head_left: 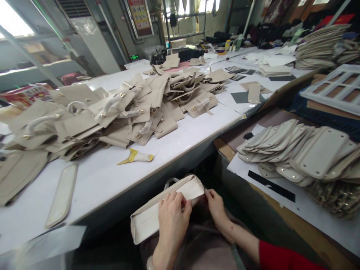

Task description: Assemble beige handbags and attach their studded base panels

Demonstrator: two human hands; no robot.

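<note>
A beige handbag (145, 224) lies over my lap with its long, pale, rectangular base facing up. Part of a wrapped handle shows behind its far edge. My left hand (173, 212) lies across the middle of the base, fingers curled and thumb toward the near edge, gripping it. At the right end, my right hand (216, 205) pinches the bag's edge near the corner between thumb and fingers. The sides of the bag below the base are mostly hidden by my hands and the shadow.
On the white table (180, 153) lies a large heap of beige bag pieces (146, 101). Nearer are a yellow-and-white wrapped item (137, 156) and a long pale base panel (62, 195). To the right, stacked studded panels (322, 152) and a black strip (271, 185) lie on a lower surface.
</note>
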